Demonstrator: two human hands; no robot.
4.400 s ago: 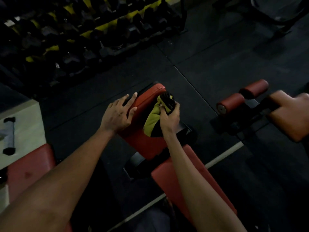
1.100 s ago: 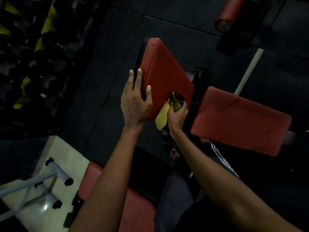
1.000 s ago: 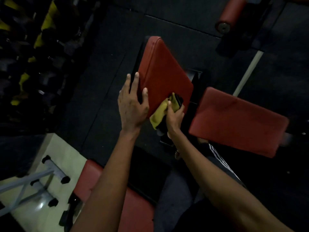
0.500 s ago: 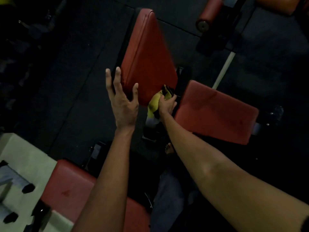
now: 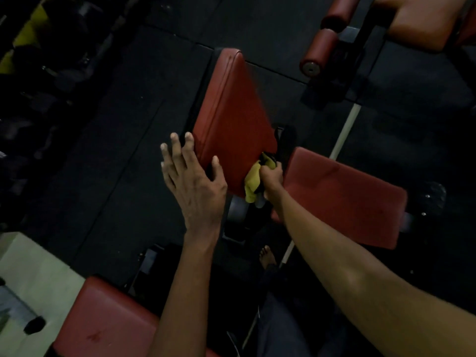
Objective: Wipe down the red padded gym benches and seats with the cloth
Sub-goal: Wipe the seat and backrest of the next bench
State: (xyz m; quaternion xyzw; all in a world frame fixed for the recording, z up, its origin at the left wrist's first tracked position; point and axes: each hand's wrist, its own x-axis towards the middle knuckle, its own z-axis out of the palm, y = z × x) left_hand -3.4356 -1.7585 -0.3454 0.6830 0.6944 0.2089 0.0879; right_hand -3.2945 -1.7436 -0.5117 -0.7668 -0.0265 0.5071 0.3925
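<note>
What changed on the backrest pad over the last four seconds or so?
The right hand carried the yellow cloth from the top end of the tilted backrest pad down to its lower corner. The left hand slid down the pad's left edge. Grips unchanged: cloth held, pad steadied.

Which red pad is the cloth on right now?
The tilted backrest pad: the right hand holds the cloth at its lower corner while the left hand steadies its edge. The other pads are untouched.
</note>
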